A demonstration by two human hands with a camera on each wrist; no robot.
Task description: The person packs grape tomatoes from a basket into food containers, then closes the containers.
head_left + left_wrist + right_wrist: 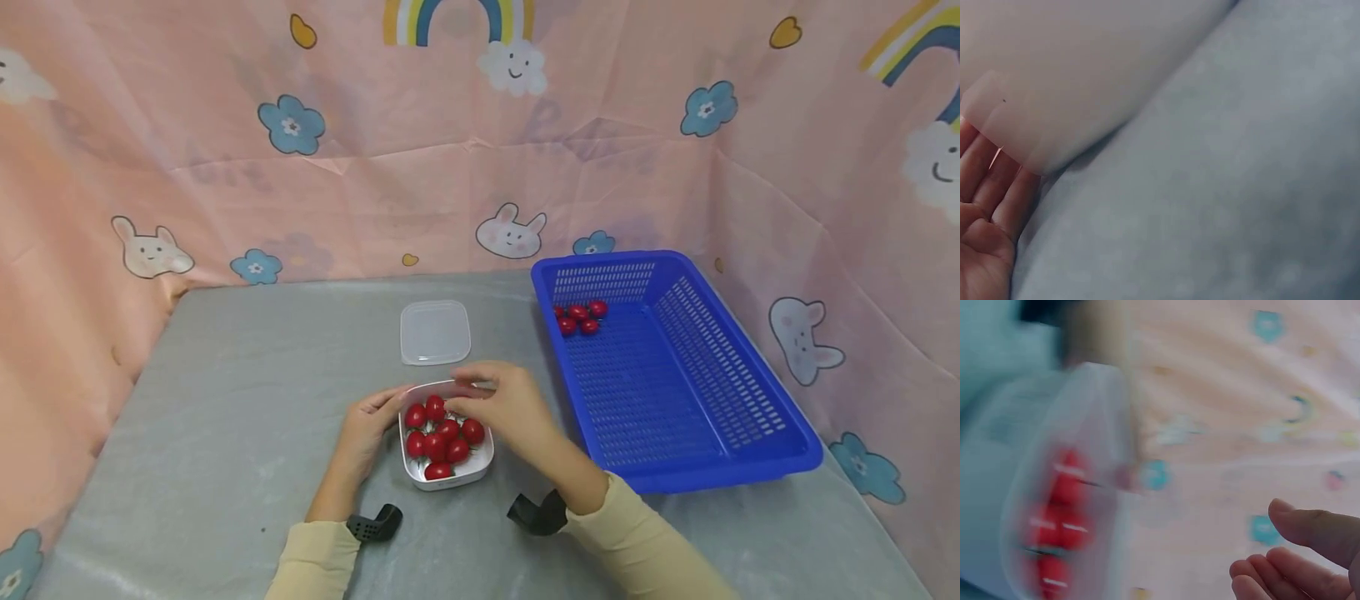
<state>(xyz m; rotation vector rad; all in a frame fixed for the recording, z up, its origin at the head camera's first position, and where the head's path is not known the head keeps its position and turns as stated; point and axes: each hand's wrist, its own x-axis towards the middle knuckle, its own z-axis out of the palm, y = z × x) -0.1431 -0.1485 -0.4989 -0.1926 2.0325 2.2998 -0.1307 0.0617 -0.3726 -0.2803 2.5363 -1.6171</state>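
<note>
A white square container (450, 481) with several cherry tomatoes (435, 446) inside is in front of me in the head view. My left hand (364, 429) rests against its left side near the back corner. In the left wrist view, the fingers (1007, 187) lie fairly straight along the container's pale wall (1085, 81). Over the back right of the container is my right hand (513, 408). The right wrist view shows its thumb (1316, 531) and fingers apart, with nothing between them. The container and tomatoes (1063, 525) are blurred there.
A clear square lid (435, 333) lies on the grey tabletop (247, 400) behind the container. To the right stands a large blue basket (693, 479) with several more cherry tomatoes (577, 313) in its back left corner. Patterned pink cloth (420, 208) hangs around the table.
</note>
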